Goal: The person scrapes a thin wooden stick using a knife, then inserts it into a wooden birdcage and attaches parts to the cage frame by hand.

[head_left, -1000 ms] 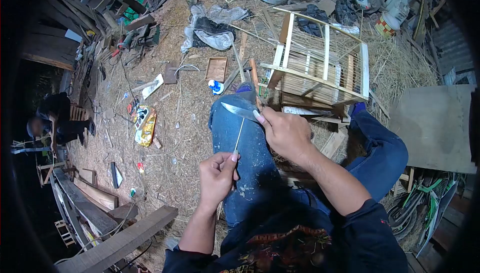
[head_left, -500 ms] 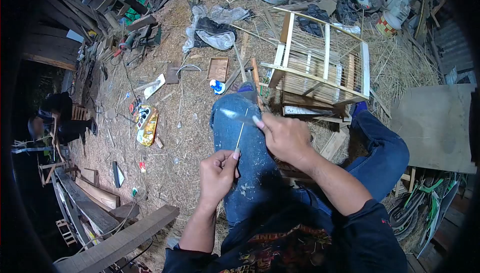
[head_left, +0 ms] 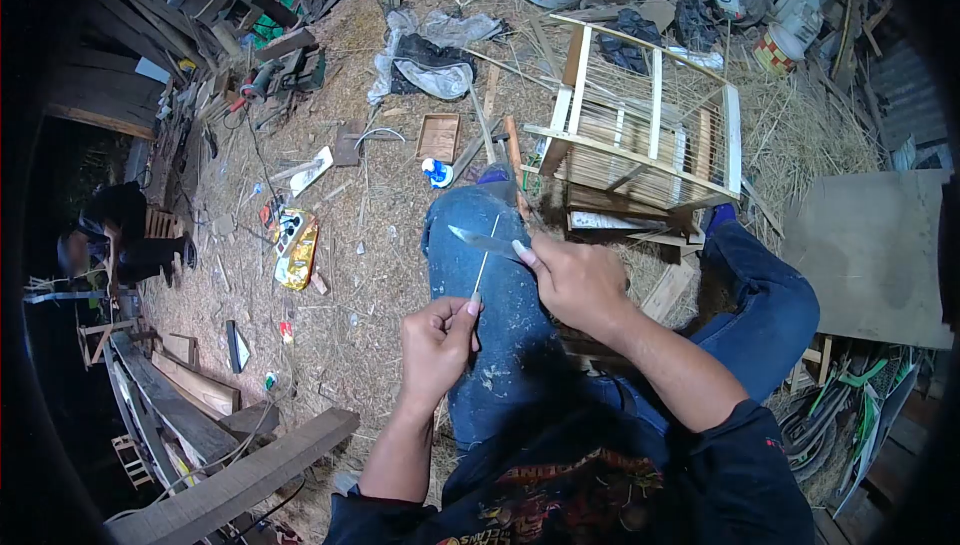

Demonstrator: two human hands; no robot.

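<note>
Over the knee of the blue jeans [head_left: 478, 330], my left hand [head_left: 436, 343] pinches the lower end of a thin wooden stick [head_left: 486, 263] between thumb and fingers. The stick points up and slightly right. My right hand [head_left: 578, 280] is closed around a knife, its handle hidden in the fist. The knife blade [head_left: 482, 240] extends to the left and crosses the stick near its upper part. My right thumb lies along the base of the blade.
A slatted wooden cage-like frame [head_left: 650, 125] stands at the upper right. Left of my knee are a small wooden tray [head_left: 438, 137], a blue-and-white bottle [head_left: 436, 173] and a yellow package [head_left: 297, 260]. A timber beam [head_left: 250, 475] juts in at lower left. Another person [head_left: 115, 235] sits far left.
The knife blade, blurred before, now shows sharply and lies slightly lower against the stick. My left hand keeps the stick in nearly the same place.
</note>
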